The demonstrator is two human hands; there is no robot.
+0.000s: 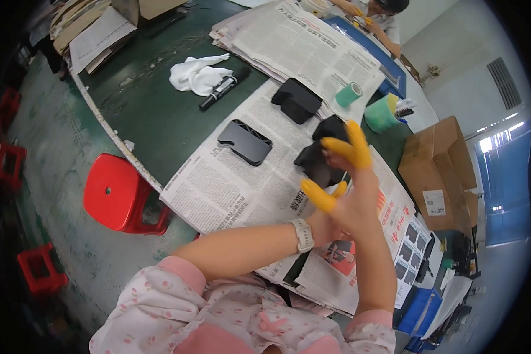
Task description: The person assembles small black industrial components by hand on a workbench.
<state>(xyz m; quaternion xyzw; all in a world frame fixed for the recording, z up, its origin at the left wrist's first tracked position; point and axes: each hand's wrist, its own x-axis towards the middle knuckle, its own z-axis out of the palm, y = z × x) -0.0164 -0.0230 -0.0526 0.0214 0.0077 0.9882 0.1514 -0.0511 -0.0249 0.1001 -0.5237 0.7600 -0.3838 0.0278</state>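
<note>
My right hand (361,192) reaches up over the newspaper, with yellow finger covers on its stretched, spread fingers. Beside it, crossing partly behind, is my left hand (323,227), with a pale watch (302,235) on the wrist; its fingers are largely hidden where the hands overlap. Just beyond the fingers lies a dark, partly blurred black plastic part (320,165), and I cannot tell whether either hand touches it. Another black part (330,127) shows behind the right fingertips. Further left on the paper are a flat black casing (246,142) and a blocky black part (297,101).
A white cloth (197,75) and a black marker (218,92) lie on the green table (141,106). A green tape roll (348,94), a pen cup (382,114) and a cardboard box (433,171) stand at right. A red stool (115,193) is left; another person's hand (369,22) shows far off.
</note>
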